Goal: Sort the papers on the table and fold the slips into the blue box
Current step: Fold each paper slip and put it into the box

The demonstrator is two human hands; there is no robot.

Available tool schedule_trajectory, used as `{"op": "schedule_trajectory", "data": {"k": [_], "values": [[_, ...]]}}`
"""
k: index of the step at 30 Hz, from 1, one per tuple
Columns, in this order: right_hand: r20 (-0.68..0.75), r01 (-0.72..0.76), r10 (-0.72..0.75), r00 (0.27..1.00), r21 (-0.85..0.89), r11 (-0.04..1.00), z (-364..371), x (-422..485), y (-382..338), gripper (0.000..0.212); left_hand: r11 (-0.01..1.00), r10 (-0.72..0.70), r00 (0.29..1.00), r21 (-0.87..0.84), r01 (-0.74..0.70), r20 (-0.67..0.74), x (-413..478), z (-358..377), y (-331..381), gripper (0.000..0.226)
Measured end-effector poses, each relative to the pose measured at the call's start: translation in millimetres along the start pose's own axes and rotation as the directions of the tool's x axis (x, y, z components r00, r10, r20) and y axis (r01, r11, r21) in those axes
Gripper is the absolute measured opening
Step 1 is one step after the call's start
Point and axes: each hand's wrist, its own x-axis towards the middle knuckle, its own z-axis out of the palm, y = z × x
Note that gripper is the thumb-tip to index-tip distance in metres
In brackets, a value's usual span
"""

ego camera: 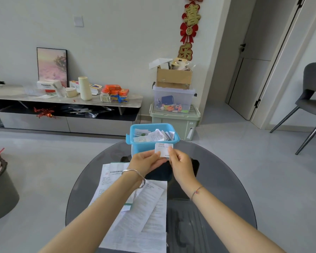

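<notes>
Centrally, a small printed slip (163, 149) is being pinched by both hands. Its lower left edge is being held between the thumb and fingers of the left hand (146, 161), and its right edge is being gripped by the curled thumb and forefinger of the right hand (180, 163). The slip is being held upright in the air, just in front of the blue box (140, 147) and near its rim. Whether it is already folded cannot quite be told, as the print is blurred. Other slips (154, 136) are lying loosely inside the box, which is standing at the far edge of the round dark glass table (226, 179). Larger papers (148, 207) are lying fanned in an overlapping pile beneath the left forearm, on the table's near left. A grey chair (312, 99) is standing off to the right.
</notes>
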Motion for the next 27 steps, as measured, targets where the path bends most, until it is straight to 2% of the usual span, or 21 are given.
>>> {"op": "schedule_trajectory", "data": {"k": [3, 7, 11, 14, 17, 21, 24, 27], "values": [[0.026, 0.004, -0.003, 1.0, -0.021, 1.0, 10, 16, -1, 0.027, 1.0, -0.02, 0.999, 0.022, 0.022, -0.048, 16, -16, 8, 0.017], [0.1, -0.027, 0.035, 0.994, -0.083, 0.996, 23, 49, -11, 0.01, 0.998, -0.017, 0.994, 0.053, 0.023, -0.104, 30, -38, 24, 0.014], [0.103, -0.091, 0.098, 0.99, -0.074, 0.993, 38, 80, -24, 0.007, 0.997, 0.065, 0.984, 0.059, -0.056, -0.163, 49, -51, 34, 0.011], [0.06, -0.096, 0.102, 0.993, -0.084, 0.992, 43, 105, -27, 0.015, 0.969, 0.184, 0.952, 0.21, -0.133, -0.246, 62, -65, 42, 0.017], [-0.001, -0.071, 0.073, 0.997, -0.247, 0.967, 40, 127, -16, 0.01, 0.919, 0.282, 0.919, 0.354, -0.176, -0.275, 66, -89, 37, 0.017], [0.017, -0.076, 0.093, 0.996, -0.446, 0.892, 50, 144, 5, 0.018, 0.843, 0.353, 0.889, 0.51, -0.169, -0.29, 67, -124, 12, 0.018], [0.027, -0.068, 0.106, 0.994, -0.606, 0.793, 60, 152, 11, 0.017, 0.806, 0.318, 0.899, 0.585, -0.089, -0.302, 67, -141, -6, 0.021], [0.012, -0.061, 0.103, 0.995, -0.731, 0.68, 67, 153, 10, 0.012, 0.739, 0.268, 0.92, 0.674, -0.006, -0.287, 64, -150, -24, 0.036]]}}
